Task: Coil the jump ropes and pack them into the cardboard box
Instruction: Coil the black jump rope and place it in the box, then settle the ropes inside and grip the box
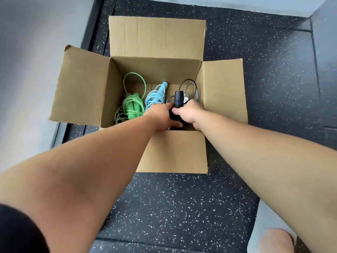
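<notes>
Black jump rope [178,99]: lower part hidden under left hand [161,115] and right hand [189,114]. Grey rope [119,116] partly behind cardboard box [107,92] wall. Foot [275,240] blurred, cut by bottom edge; sleeve [16,232] cut at bottom-left corner.

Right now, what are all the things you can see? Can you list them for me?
cardboard box: one, brown, open on the floor, flaps spread.
green jump rope: one, green, coiled, left inside the box.
blue jump rope: one, light blue, coiled, middle of the box.
grey cord: one coil, grey, box's near-left corner.
black jump rope: one, black handles, right inside the box.
floor: dark with white speckles, under the box.
left grip: one, holds the black jump rope.
right grip: one, holds the black jump rope.
</notes>
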